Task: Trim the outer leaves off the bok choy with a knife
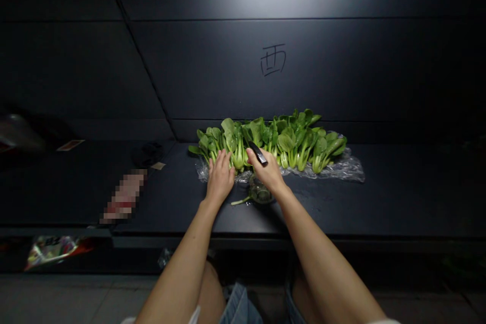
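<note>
A row of green bok choy point(292, 142) stands along a dark shelf point(170, 202), lying on crumpled clear plastic wrap point(337, 168). My left hand point(220, 178) rests with spread fingers against the pale stems at the left of the row. My right hand point(269, 170) is shut on a black cutting tool point(258, 153), whose exact kind I cannot tell, right beside the leaves. Just below both hands, a loose bok choy piece with a thin stem point(255, 194) lies on the shelf.
A character is drawn on the dark wall point(272, 59) behind the vegetables. Further left on the shelf are a blurred package point(124, 196) and a dark cloth-like lump point(147, 154). A colourful packet point(53, 252) sits below the shelf's front edge, above my knees.
</note>
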